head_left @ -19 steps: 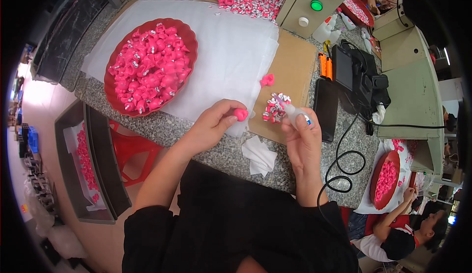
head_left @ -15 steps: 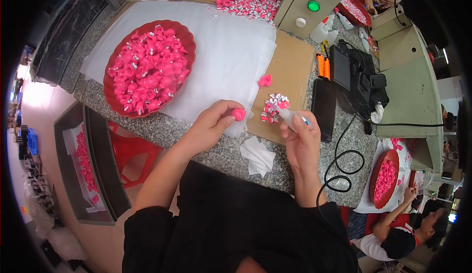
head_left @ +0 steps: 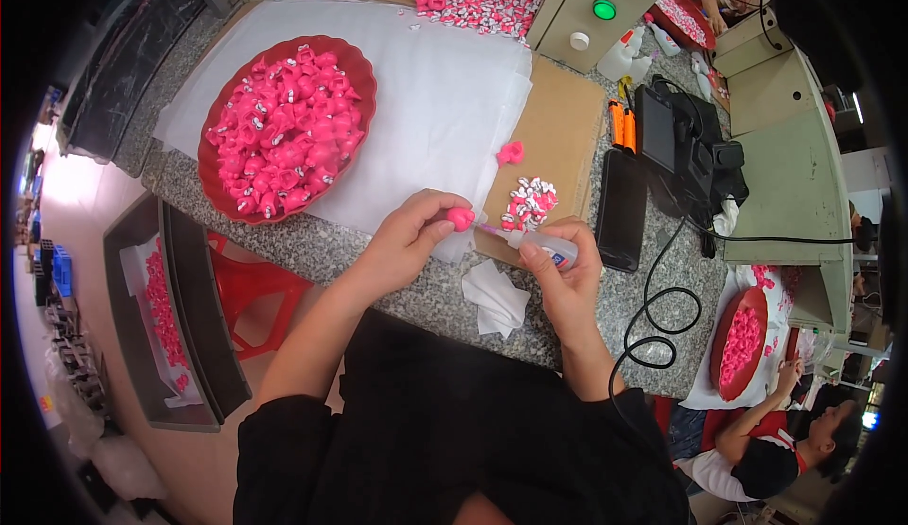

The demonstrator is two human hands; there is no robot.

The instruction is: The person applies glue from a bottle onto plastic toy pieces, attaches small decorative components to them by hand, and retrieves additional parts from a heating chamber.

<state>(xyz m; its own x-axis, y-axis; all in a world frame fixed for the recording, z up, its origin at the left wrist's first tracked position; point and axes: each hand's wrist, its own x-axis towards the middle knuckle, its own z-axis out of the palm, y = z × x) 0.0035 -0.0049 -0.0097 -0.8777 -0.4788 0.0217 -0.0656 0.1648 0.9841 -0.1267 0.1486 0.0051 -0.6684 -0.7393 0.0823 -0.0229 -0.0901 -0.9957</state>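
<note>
My left hand [head_left: 409, 241] pinches a small rounded pink plastic piece [head_left: 461, 218] between thumb and fingertips, over the front edge of the white paper. In my right hand [head_left: 569, 274] is a small clear squeeze bottle [head_left: 549, 249] with a thin nozzle, held nearly level. Its tip points left and sits at or very near the pink piece; whether they touch I cannot tell. Just beyond the bottle lies a little heap of pink, white and black parts [head_left: 530, 203] on brown cardboard [head_left: 558, 128]. One loose pink piece [head_left: 511, 153] rests farther back.
A red scalloped bowl [head_left: 210, 180] full of pink pieces stands left on white paper [head_left: 426, 80]. A crumpled white tissue [head_left: 496, 300] lies near me. Rightward are a black phone [head_left: 620, 211], orange lighters [head_left: 622, 128] and a looping black cable [head_left: 653, 322]. A co-worker [head_left: 771, 449] sits far right.
My right hand has swung the bottle down and left, bringing its nozzle from above the small heap to the pink piece. My left hand has stayed almost still.
</note>
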